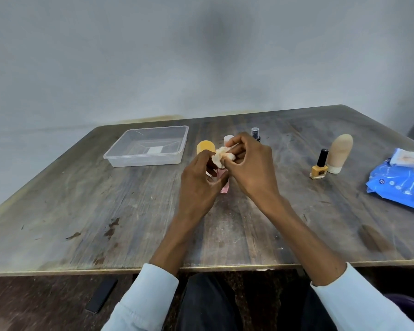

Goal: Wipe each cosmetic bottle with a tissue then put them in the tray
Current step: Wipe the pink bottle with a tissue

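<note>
Head view: left hand (198,185) gripping pink bottle (224,187) mid-body, held above table (81,211), centre. Right hand (249,168) pinching crumpled tissue (219,157) against bottle's upper part. Tray (146,158) to the left, nothing inside. Likely light, rigid, smooth plastic or glass, so slippery; best held round the body, tissue working neck and cap.

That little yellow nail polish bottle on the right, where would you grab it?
Pinch the yellow nail polish bottle by its tall black cap, coming from above. It stands upright, and the beige tube stands close behind on its right, so a side approach there looks cramped.
</note>
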